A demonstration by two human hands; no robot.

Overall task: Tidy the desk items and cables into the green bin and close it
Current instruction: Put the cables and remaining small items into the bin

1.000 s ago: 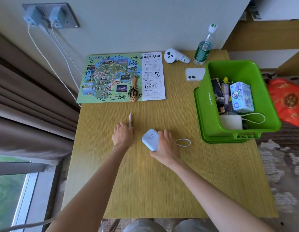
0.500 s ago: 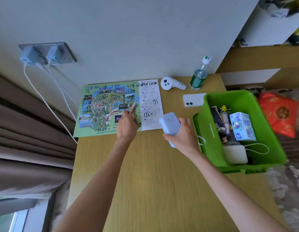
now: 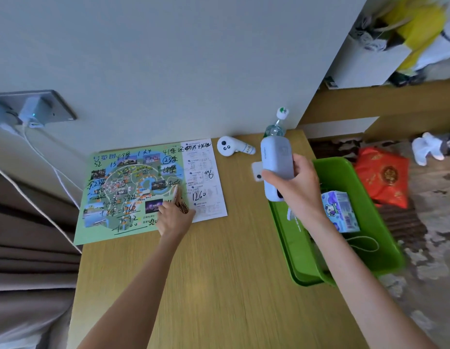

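Green bin [image 3: 344, 167] is set on the desk [image 3: 231, 273] by a white wall [image 3: 168, 71], just below the right grip [image 3: 297, 187], closed round a pale blue device [image 3: 276, 157]. A pen [image 3: 175, 195] is pinched in the left grip [image 3: 174, 217] over a map [image 3: 123, 187].

Two slender forearms, bare along the whole visible length, entering from the lower edge of the frame. Bare left hand [image 3: 174, 219] left of centre, bare right hand [image 3: 299, 190] right of centre. Slightly motion-blurred, finer detail unreadable.
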